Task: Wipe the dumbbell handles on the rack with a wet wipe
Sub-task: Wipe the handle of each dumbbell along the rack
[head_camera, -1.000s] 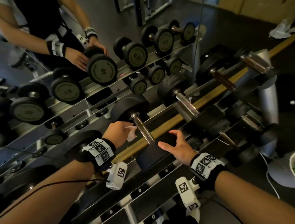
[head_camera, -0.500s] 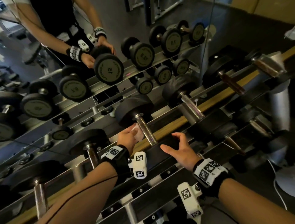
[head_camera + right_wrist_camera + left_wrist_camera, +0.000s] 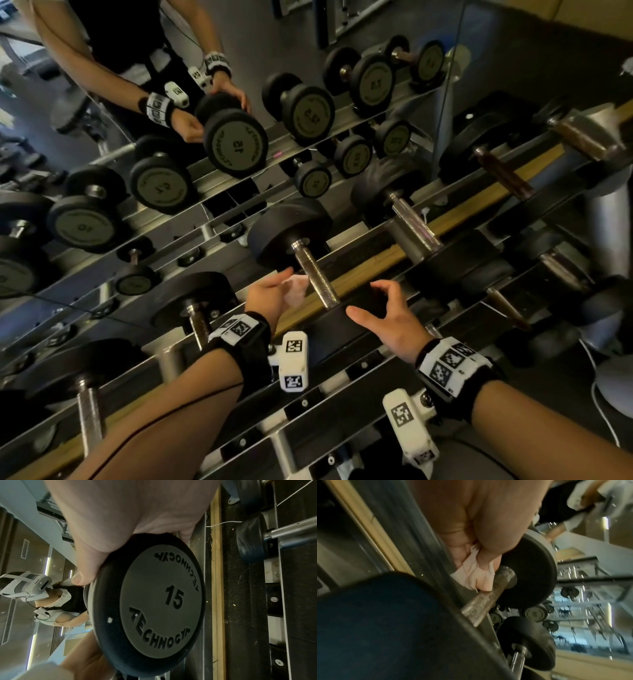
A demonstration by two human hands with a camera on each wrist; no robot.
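Change vs 1 s ago: left hand (image 3: 270, 294) has closed in from the left on the knurled steel handle (image 3: 315, 277) of the black rubber 15 dumbbell (image 3: 291, 233). The crumpled white wet wipe (image 3: 296, 289) stood just off the bar then; now it's on it. Left wrist cam confirms: fingers (image 3: 489, 561) pinch the wipe (image 3: 474, 573) in a bunch, and its edge touches the handle (image 3: 481, 601) on the side near the far head.

Right hand (image 3: 387, 318): no real change. Thumb and fingers curl over the rim of the near head (image 3: 163, 601), gripping it, prob. to stop the bar rolling.

Meaning: approach done and contact made, but the stroke on this handle looks barely started. The dumbbell sits in its cradle on the steel rack (image 3: 363, 373), top row, straight ahead of the person.

Edges/room:
- Stroke is boxed in lengthwise, with the far head at one end and the near head plus right hand at the other.
- Wood-coloured strip (image 3: 376, 260) runs under the bar. Gap below looks tight, so wrapping the underside may be awkward.
- Left side: next dumbbell's black head (image 3: 195, 298) is near the left wrist, so limited elbow room.
- Right side: next steel handle (image 3: 414, 222) is well apart, no clash.
- Above the bar: open.
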